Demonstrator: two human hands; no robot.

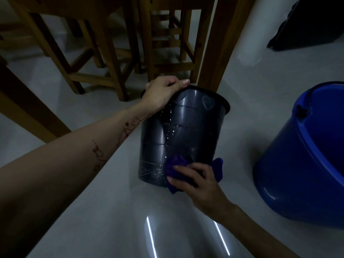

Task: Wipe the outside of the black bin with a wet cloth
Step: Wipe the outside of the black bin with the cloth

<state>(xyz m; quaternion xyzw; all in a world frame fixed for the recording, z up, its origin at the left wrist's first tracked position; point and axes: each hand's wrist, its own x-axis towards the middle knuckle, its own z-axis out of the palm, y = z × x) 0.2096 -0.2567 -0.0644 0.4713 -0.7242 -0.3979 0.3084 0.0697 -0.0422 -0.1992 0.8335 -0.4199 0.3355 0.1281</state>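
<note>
Dim room from my feed — little light overall. Floor [78,112] is pale grey, smooth and glossy; two thin bright streaks [151,237] reflect on it near the bottom of the view. Wooden furniture fills the top: chair or stool legs with cross rungs [89,79] at left, a second stool frame [173,43] at centre, a thick table leg [221,43] just right of it. Another dark wooden leg [24,101] slants in at far left. A pale wall or column [260,28] stands upper right, a dark bulky shape [312,23] beside it — can't tell what. A blue bucket [305,155] sits on the floor at right.
</note>
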